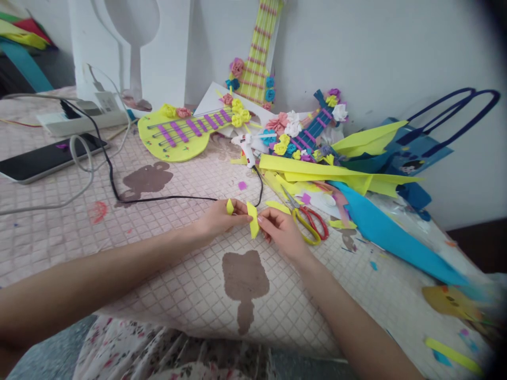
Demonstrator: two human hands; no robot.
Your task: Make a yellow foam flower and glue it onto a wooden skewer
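Between both hands is a small strip of yellow paper, pinched over the middle of the table. My left hand grips its left side, fingers closed, and another yellow bit shows by its knuckles. Thumb and fingers of my right hand close on the strip's right side. Just right of that hand lie scissors with red and yellow handles. A white hot glue gun stands beyond the hands, its black cord running left across the cloth.
Behind are a yellow paper guitar, a blue flowered one and an upright yellow neck. Yellow sheets and blue paper spread right, near a blue bag. A phone and power strip lie left.
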